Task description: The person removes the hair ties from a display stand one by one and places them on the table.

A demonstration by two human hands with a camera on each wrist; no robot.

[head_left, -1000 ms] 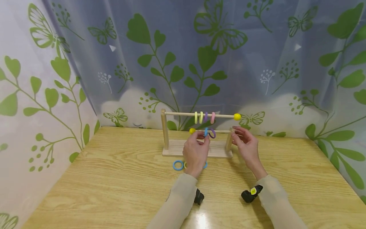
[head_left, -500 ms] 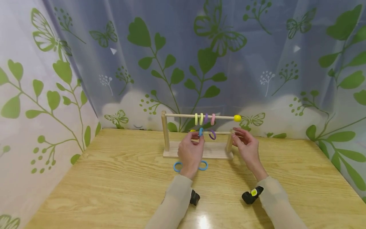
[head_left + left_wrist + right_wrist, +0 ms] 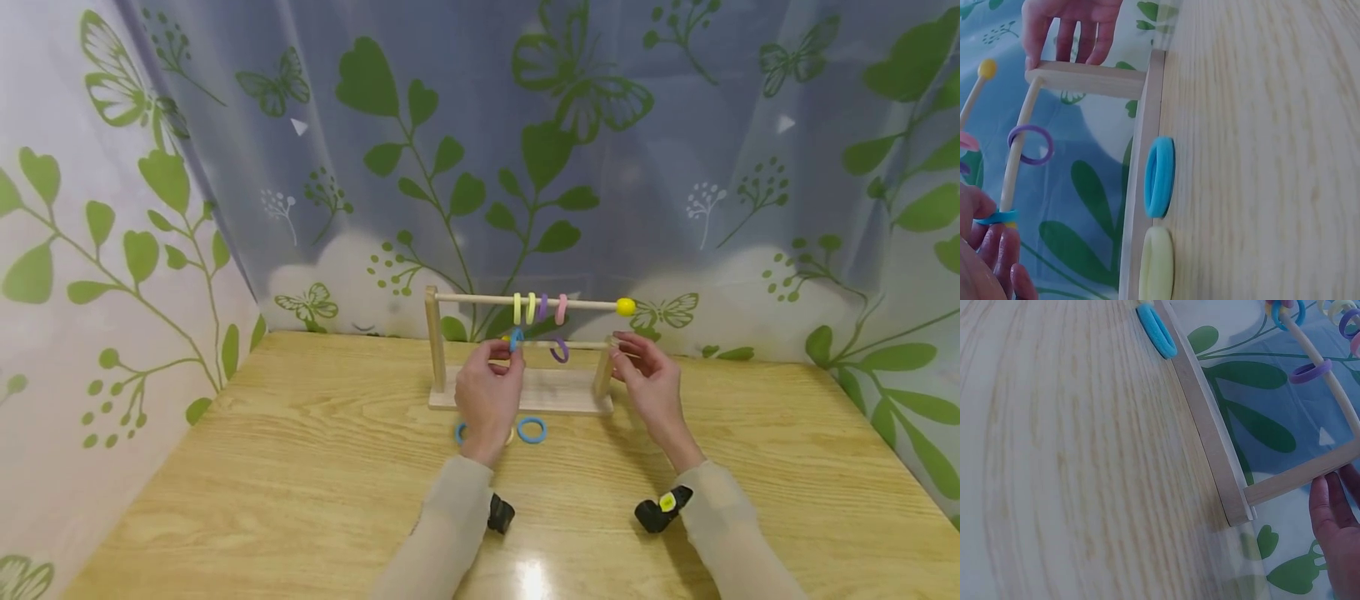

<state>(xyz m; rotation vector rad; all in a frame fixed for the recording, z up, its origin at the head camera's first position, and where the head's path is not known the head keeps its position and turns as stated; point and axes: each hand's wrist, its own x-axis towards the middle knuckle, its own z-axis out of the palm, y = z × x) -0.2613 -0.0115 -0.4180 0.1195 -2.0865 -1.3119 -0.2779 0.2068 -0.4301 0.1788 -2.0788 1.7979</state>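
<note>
My left hand point(image 3: 489, 400) pinches a blue ring point(image 3: 516, 340) between thumb and fingers, at the yellow-tipped left end of the lower rod point(image 3: 585, 344). Fingertips partly cover that yellow tip. A purple ring point(image 3: 559, 350) hangs farther right on the same rod. At the wooden rack's short right post point(image 3: 1094, 79), my right hand point(image 3: 651, 385) holds the top, thumb in front and fingers at its outer side. Above, the upper rod point(image 3: 472, 298) carries two pale yellow rings point(image 3: 524, 308), a purple ring point(image 3: 543, 307) and a pink ring point(image 3: 562, 309).
On the table point(image 3: 300, 467) before the rack's base point(image 3: 558, 392) lie a blue ring point(image 3: 532, 430), a pale yellow ring point(image 3: 1157, 265) and another blue ring point(image 3: 460, 432), the last two partly hidden by my left hand. A patterned curtain point(image 3: 480, 167) hangs behind the rack.
My left hand has moved left along the lower rod with the blue ring, from near the purple ring to the yellow-tipped end. The right hand stays at the post.
</note>
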